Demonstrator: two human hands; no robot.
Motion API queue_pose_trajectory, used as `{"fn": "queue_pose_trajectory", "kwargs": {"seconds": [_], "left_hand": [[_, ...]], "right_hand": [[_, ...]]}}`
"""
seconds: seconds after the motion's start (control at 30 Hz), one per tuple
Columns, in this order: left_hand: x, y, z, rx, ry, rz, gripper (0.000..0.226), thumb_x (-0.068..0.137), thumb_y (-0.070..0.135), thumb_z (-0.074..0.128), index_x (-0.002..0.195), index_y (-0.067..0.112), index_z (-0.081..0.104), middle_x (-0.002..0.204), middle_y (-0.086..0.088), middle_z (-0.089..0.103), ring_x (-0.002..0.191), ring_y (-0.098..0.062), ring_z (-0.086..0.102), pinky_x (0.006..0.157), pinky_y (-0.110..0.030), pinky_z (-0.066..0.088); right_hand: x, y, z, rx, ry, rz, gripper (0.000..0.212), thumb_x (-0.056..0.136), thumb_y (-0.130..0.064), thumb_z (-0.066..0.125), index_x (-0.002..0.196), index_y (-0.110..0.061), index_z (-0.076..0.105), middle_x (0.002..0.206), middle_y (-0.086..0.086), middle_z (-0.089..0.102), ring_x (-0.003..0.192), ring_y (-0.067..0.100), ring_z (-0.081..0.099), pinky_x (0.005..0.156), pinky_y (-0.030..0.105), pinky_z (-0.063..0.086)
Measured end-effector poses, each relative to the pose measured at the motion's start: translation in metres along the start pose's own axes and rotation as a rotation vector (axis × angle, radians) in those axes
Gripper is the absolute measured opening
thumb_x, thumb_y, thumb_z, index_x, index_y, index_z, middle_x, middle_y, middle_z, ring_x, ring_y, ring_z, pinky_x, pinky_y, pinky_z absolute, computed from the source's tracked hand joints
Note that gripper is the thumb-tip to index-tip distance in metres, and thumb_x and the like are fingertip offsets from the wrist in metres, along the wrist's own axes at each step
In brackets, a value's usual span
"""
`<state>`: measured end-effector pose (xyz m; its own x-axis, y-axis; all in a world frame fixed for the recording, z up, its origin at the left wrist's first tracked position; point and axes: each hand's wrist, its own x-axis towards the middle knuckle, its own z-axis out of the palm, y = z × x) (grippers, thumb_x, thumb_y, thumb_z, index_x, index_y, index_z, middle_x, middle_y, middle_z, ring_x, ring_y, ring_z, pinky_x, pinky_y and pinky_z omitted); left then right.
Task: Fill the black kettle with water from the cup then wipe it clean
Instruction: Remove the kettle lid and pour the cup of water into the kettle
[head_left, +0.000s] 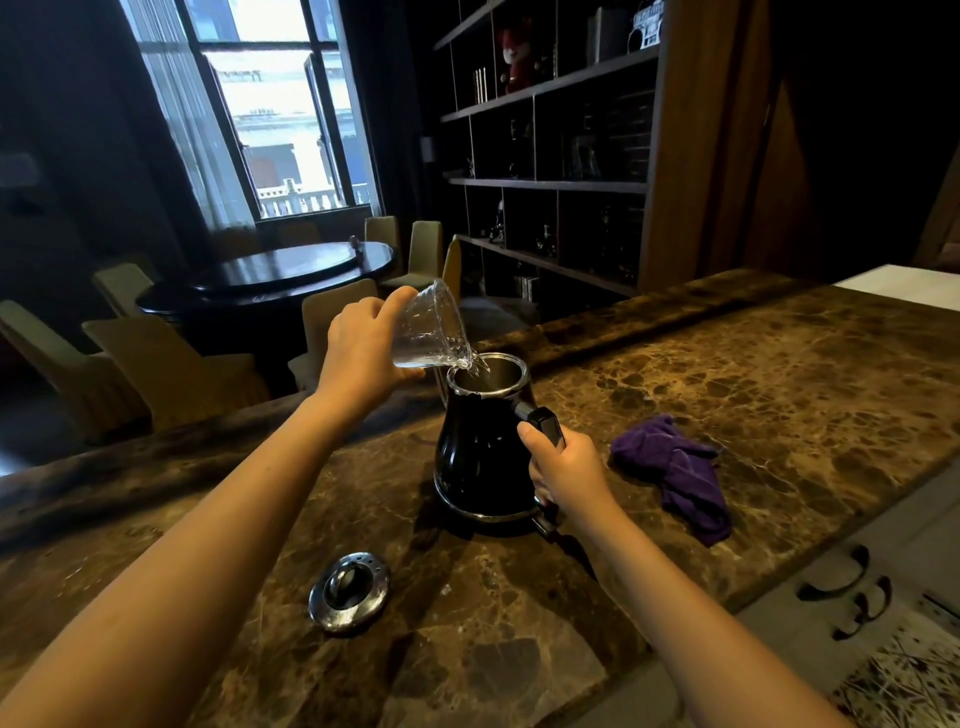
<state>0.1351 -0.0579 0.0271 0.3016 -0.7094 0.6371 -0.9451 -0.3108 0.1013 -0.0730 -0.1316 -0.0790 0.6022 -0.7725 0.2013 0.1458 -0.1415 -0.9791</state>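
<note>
Just now the pour is under way at the centre of the frame. The left hand (363, 348) is wrapped around a clear plastic cup (431, 325), tipped steeply so its lip sits right over the open steel mouth of the black kettle (480, 452), and a thin stream of water drops in. The right hand (566, 467) is closed around the kettle's black handle (545, 423), steadying the pot where it stands on the brown marble table (727, 374).

The cup looks thin and light — a firm squeeze would likely buckle it, so a gentle hold around the middle suits it. The kettle's glossy body is probably slick, more so if splashed, and it will grow heavier as it fills; the handle is the sensible place to grip, and the body is best left to the cloth.

That purple cloth (680, 473) lies crumpled at the right of the kettle, near but not touching — soft, easy to pinch up anywhere. The kettle's metal lid (349, 592) rests knob-up at lower left centre, well apart from the kettle.
</note>
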Motion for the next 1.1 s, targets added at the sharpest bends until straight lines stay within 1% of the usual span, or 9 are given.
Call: {"fn": "queue_pose_trajectory", "kwargs": {"seconds": [0.13,0.2,0.37,0.47,0.6,0.77,0.97,1.03,1.1], "left_hand": [[-0.001,0.003,0.000,0.069,0.017,0.066,0.084,0.061,0.023,0.082,0.132,0.023,0.037,0.096,-0.014,0.057,0.086,-0.027,0.047,0.073,-0.037,0.039],[-0.001,0.004,0.000,0.105,0.013,0.098,0.083,0.063,0.022,0.080,0.133,0.022,0.036,0.098,-0.015,0.056,0.087,-0.028,0.048,0.074,-0.037,0.039],[-0.002,0.008,0.002,0.202,0.041,0.162,0.075,0.071,0.014,0.075,0.134,0.022,0.036,0.113,-0.018,0.053,0.101,-0.032,0.047,0.086,-0.038,0.037],[-0.001,0.011,0.002,0.229,0.058,0.205,0.075,0.071,0.016,0.074,0.135,0.022,0.036,0.119,-0.019,0.051,0.108,-0.033,0.046,0.094,-0.041,0.035],[0.001,0.012,0.001,0.255,0.075,0.227,0.076,0.071,0.017,0.074,0.136,0.022,0.035,0.127,-0.020,0.047,0.121,-0.036,0.040,0.110,-0.047,0.021],[0.001,0.017,-0.001,0.286,0.136,0.285,0.070,0.073,0.008,0.070,0.135,0.020,0.039,0.130,-0.023,0.048,0.125,-0.040,0.041,0.112,-0.049,0.018],[0.000,0.014,-0.001,0.287,0.198,0.306,0.069,0.074,0.014,0.072,0.135,0.018,0.040,0.133,-0.025,0.047,0.127,-0.041,0.039,0.113,-0.049,0.015],[-0.001,0.012,0.002,0.259,0.219,0.276,0.070,0.075,0.014,0.071,0.136,0.020,0.037,0.134,-0.025,0.046,0.128,-0.041,0.038,0.113,-0.049,0.014],[-0.005,0.009,0.007,0.174,0.226,0.192,0.075,0.072,0.015,0.073,0.135,0.023,0.034,0.131,-0.023,0.046,0.125,-0.038,0.039,0.113,-0.049,0.017]], "right_hand": [[0.001,0.001,0.000,-0.002,0.002,-0.008,0.030,0.089,-0.027,0.053,0.064,-0.014,0.045,0.046,0.000,0.040,0.035,0.011,0.037,0.038,0.025,0.030],[0.001,0.001,-0.001,-0.002,0.000,-0.011,0.031,0.089,-0.027,0.053,0.063,-0.014,0.045,0.045,0.000,0.041,0.035,0.010,0.038,0.038,0.024,0.031],[0.000,0.003,-0.001,0.032,-0.006,-0.003,0.031,0.089,-0.027,0.054,0.063,-0.015,0.044,0.046,-0.001,0.039,0.036,0.009,0.036,0.037,0.023,0.030],[0.001,0.003,-0.001,0.034,-0.003,-0.007,0.029,0.089,-0.027,0.055,0.066,-0.013,0.045,0.047,0.000,0.039,0.036,0.009,0.036,0.037,0.023,0.030],[0.002,0.004,-0.001,0.040,-0.004,-0.004,0.028,0.088,-0.028,0.055,0.066,-0.014,0.045,0.047,0.000,0.039,0.036,0.009,0.037,0.038,0.023,0.030],[0.001,0.004,-0.001,0.040,-0.004,0.001,0.028,0.088,-0.029,0.055,0.066,-0.014,0.046,0.048,0.000,0.041,0.037,0.010,0.038,0.038,0.023,0.031],[0.001,0.003,-0.001,0.068,-0.010,0.005,0.028,0.088,-0.027,0.055,0.065,-0.015,0.046,0.047,-0.002,0.041,0.036,0.007,0.038,0.037,0.020,0.031],[0.001,0.003,-0.001,0.064,-0.005,0.007,0.028,0.088,-0.027,0.056,0.064,-0.016,0.046,0.046,-0.003,0.041,0.035,0.007,0.038,0.036,0.020,0.031],[0.001,0.003,-0.001,0.062,-0.004,0.005,0.029,0.088,-0.027,0.056,0.063,-0.017,0.047,0.045,-0.004,0.042,0.035,0.007,0.039,0.037,0.020,0.031]]}}
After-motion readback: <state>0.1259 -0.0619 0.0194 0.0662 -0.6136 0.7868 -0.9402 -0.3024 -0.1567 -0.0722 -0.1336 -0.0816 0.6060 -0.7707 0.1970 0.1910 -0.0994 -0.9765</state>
